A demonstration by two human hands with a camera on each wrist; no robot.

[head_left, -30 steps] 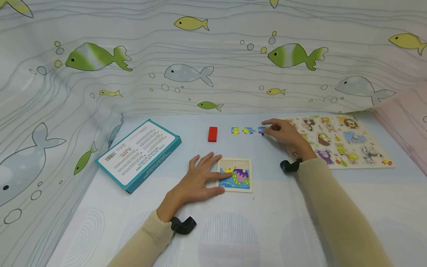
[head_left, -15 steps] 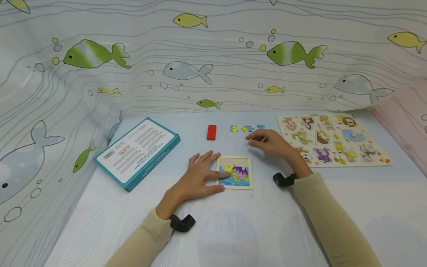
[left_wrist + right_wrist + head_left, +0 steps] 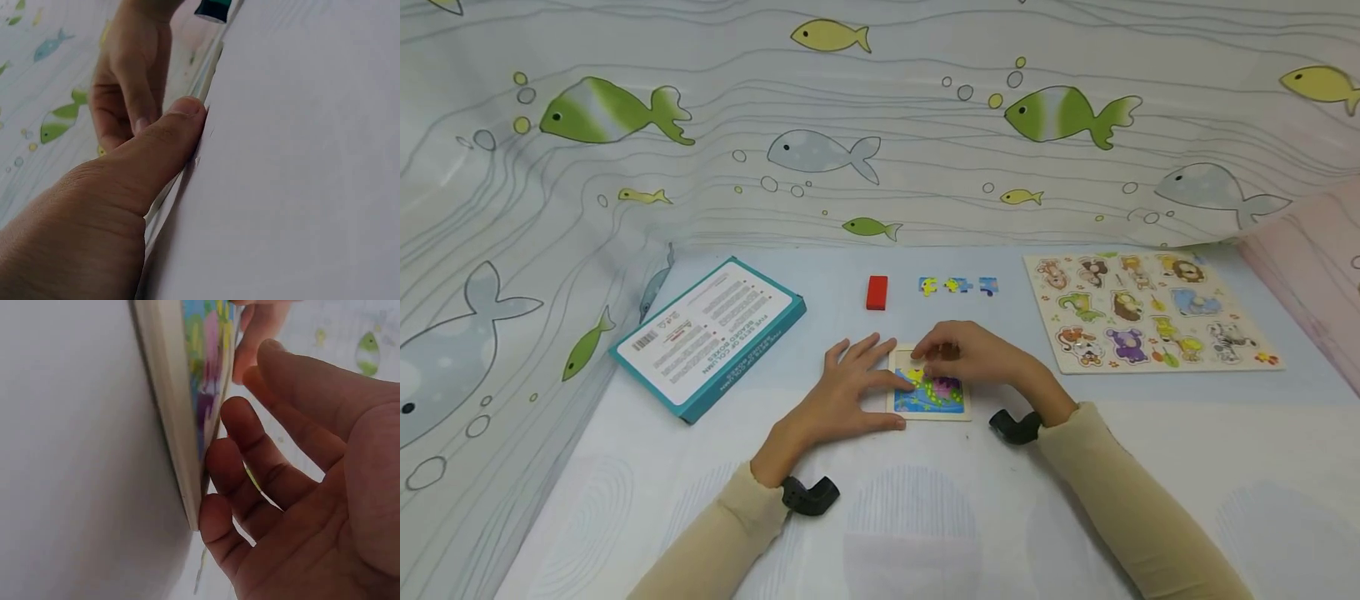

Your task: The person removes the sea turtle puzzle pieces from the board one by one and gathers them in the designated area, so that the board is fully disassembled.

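Note:
In the head view my left hand (image 3: 842,398) lies spread at the left of a small wooden puzzle frame (image 3: 931,417), index finger over its sea picture (image 3: 928,405), thumb at the lower left edge. My right hand (image 3: 973,354) is over the frame's upper part, fingers bent loosely, covering some of it. The right wrist view shows my right hand (image 3: 300,469) with fingertips beside the frame (image 3: 169,394) and no piece visible between thumb and index finger. My left thumb (image 3: 159,147) fills the left wrist view. Three loose blue-and-yellow pieces (image 3: 958,285) lie in a row behind the frame.
A red block (image 3: 877,292) lies left of the loose pieces. The teal-edged white box (image 3: 707,337) is at the left. At the back right lies a large animal puzzle board (image 3: 1157,312). Behind stands a fish-patterned cloth (image 3: 925,125).
My right hand has moved from the rightmost loose piece down and left to the frame, leaving three pieces in the row. My left hand has stayed at the frame.

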